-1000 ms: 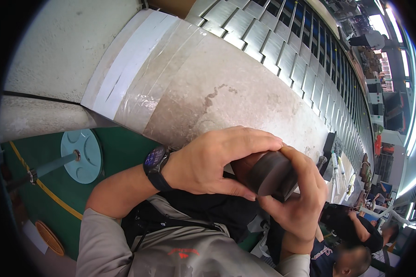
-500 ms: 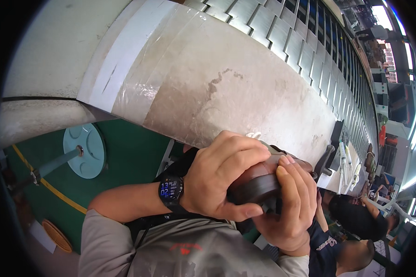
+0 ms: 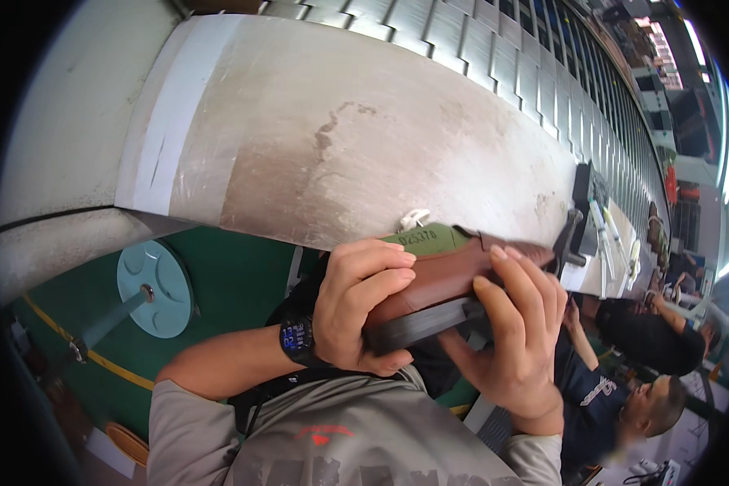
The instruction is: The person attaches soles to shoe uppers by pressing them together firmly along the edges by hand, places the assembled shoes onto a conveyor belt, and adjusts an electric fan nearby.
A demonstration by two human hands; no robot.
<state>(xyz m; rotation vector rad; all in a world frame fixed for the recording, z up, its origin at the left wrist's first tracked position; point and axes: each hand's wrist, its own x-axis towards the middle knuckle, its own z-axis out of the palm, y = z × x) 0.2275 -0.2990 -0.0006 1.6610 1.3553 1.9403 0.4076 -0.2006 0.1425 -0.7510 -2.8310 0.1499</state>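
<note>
My left hand (image 3: 358,304) and my right hand (image 3: 514,324) both grip one brown shoe (image 3: 445,279) held sole-down close to my chest. Its dark grey sole (image 3: 421,322) runs along the lower edge, and a green last with a small label (image 3: 425,238) sticks out of the top. My left fingers wrap over the heel end; my right fingers curl over the front part. A dark watch (image 3: 296,342) sits on my left wrist.
A long grey worn worktable (image 3: 364,138) runs diagonally ahead, with a slatted metal conveyor (image 3: 543,73) along its far side. A round light-blue table foot (image 3: 155,287) stands on the green floor (image 3: 235,283). Other seated people (image 3: 632,389) work at right.
Both hands have turned the shoe and raised it nearer the table edge; the green last top and brown side now show where mostly the dark end showed before.
</note>
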